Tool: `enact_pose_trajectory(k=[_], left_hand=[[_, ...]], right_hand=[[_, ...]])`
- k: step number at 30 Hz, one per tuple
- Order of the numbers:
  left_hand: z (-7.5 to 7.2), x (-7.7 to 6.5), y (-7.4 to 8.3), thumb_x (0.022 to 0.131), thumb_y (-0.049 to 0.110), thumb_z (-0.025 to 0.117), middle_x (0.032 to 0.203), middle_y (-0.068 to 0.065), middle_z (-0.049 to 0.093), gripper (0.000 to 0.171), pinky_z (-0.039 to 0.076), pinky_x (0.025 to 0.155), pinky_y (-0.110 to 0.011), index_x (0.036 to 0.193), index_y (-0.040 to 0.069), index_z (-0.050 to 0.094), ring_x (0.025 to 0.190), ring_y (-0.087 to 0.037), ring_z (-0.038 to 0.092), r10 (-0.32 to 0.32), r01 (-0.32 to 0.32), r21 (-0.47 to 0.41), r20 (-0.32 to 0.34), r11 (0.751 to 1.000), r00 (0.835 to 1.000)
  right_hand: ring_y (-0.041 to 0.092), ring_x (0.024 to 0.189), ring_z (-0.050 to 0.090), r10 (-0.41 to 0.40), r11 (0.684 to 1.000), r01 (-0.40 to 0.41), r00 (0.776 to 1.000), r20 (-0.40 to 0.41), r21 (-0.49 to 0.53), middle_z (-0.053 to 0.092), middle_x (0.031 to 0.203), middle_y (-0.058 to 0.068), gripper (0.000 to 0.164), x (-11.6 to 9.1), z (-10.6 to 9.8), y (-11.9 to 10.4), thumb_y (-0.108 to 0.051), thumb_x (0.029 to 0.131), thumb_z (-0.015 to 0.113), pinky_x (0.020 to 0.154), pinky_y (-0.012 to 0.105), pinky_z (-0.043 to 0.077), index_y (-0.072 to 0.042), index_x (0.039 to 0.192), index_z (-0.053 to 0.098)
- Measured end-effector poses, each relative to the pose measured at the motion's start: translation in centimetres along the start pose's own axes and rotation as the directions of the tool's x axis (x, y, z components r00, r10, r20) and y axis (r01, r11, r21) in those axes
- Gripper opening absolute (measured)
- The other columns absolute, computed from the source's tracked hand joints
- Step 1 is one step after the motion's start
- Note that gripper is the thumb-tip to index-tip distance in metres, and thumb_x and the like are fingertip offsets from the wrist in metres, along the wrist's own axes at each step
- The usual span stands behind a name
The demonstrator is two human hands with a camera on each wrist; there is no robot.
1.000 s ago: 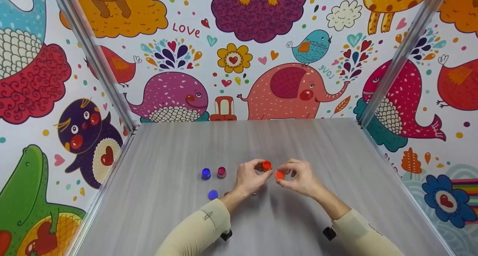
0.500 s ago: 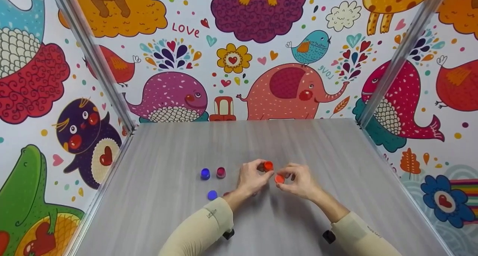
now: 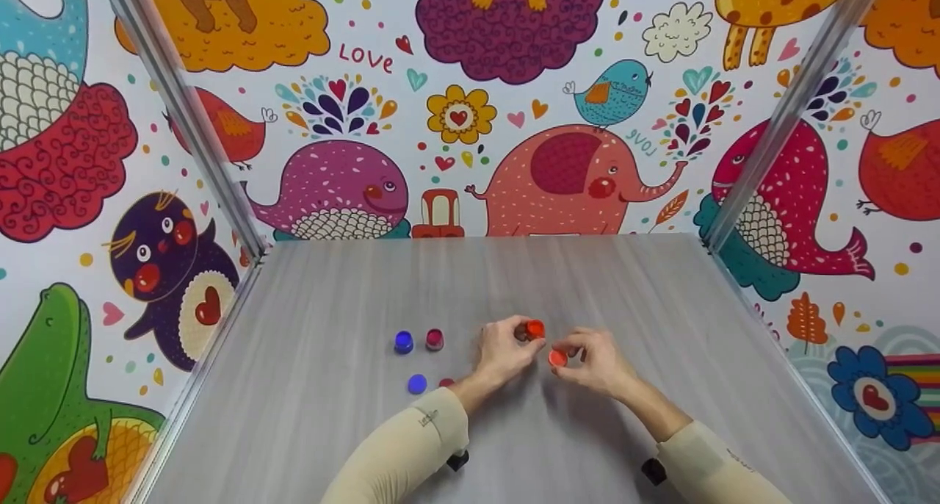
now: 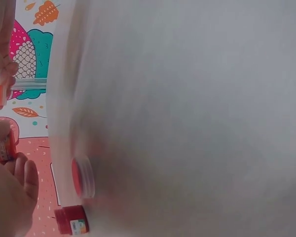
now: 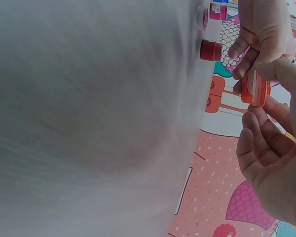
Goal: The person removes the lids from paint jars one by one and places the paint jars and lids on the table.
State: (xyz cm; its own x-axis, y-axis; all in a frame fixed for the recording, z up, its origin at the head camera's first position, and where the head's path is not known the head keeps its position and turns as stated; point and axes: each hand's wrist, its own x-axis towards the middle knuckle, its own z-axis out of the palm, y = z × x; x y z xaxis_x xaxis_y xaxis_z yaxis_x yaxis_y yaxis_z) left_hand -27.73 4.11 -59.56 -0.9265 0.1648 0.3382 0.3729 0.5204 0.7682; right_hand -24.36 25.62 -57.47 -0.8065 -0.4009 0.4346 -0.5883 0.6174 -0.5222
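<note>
My left hand (image 3: 505, 351) holds a small orange paint jar (image 3: 535, 329), its uncovered top turned toward the head camera. Between the thumb and fingers of my right hand (image 3: 601, 363) is a round orange lid (image 3: 558, 358), a short way right of the jar and apart from it. The left wrist view shows the jar (image 4: 8, 147) partly covered by the left fingers, and the lid (image 4: 1, 96) edge-on. Seen from the right wrist, the lid (image 5: 259, 90) overlaps the jar.
On the grey table (image 3: 330, 291), left of my hands, stand an uncovered blue jar (image 3: 404, 342) and a crimson jar (image 3: 435, 339). A blue lid (image 3: 417, 384) lies nearer, beside a crimson lid (image 3: 447, 383) partly behind my left forearm. Another red jar (image 4: 71, 220) and lid (image 4: 84, 177) appear below.
Both hands have shifted slightly right, carrying the orange jar and lid with them. The lid has also come a little nearer to me. Both holds stay the same.
</note>
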Motion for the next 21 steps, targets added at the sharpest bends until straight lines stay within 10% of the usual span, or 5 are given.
enact_pose_trajectory(k=[11,21], left_hand=[[1.4,0.7,0.3,0.088,0.023,0.095,0.095,0.000,0.086,0.026,0.061,0.077,-0.026,0.111,0.014,0.087,0.081,-0.010,0.075,0.038,-0.037,0.073,-0.015,0.997,0.999],[2.2,1.5,0.6,0.088,0.025,0.094,0.088,0.003,0.084,0.026,0.059,0.078,-0.027,0.111,0.015,0.086,0.077,-0.003,0.068,-0.067,0.066,0.036,0.020,0.997,0.998]], right_hand=[[0.027,0.078,0.071,0.043,0.999,-0.042,0.999,0.019,-0.015,0.077,0.087,0.011,0.016,-0.5,0.1,0.3,-0.006,0.083,0.091,0.065,0.023,0.055,-0.004,0.098,0.085],[0.024,0.078,0.070,0.063,0.997,-0.062,0.997,0.032,-0.035,0.078,0.086,0.010,0.017,-0.8,0.3,0.9,-0.002,0.081,0.089,0.064,0.022,0.053,-0.006,0.097,0.085]])
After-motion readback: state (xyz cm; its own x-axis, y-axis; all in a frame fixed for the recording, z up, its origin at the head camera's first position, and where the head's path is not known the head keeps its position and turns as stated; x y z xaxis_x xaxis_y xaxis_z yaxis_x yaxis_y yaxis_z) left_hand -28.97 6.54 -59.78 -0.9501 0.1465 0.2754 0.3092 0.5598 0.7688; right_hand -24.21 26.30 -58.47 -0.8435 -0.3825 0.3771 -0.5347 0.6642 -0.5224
